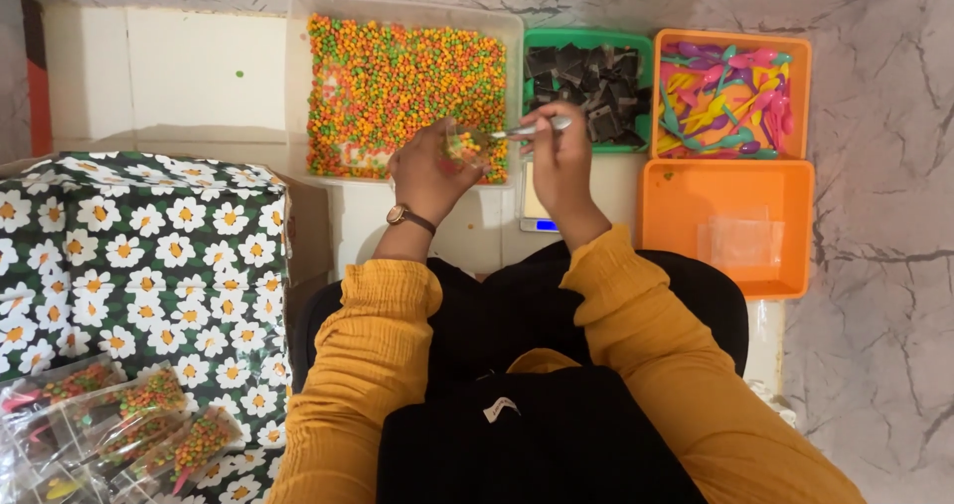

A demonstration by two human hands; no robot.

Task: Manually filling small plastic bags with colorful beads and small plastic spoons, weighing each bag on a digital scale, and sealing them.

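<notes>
My left hand (427, 169), with a wristwatch on it, holds a small clear pouch (463, 147) partly filled with coloured beads-like candies. My right hand (561, 156) grips a metal spoon (535, 128) whose tip points into the pouch's mouth. Both hands hover over the near right corner of a white tray (298, 86) full of orange, green and yellow candy balls (397, 82). A small scale (534, 209) sits on the floor below my right hand, mostly hidden by it.
A green tray (588, 39) of dark squares, an orange tray (732, 39) of coloured plastic spoons and an orange tray (676, 216) with clear pouches stand at the right. A daisy-print box (139, 255) at the left carries several filled packets (119, 429).
</notes>
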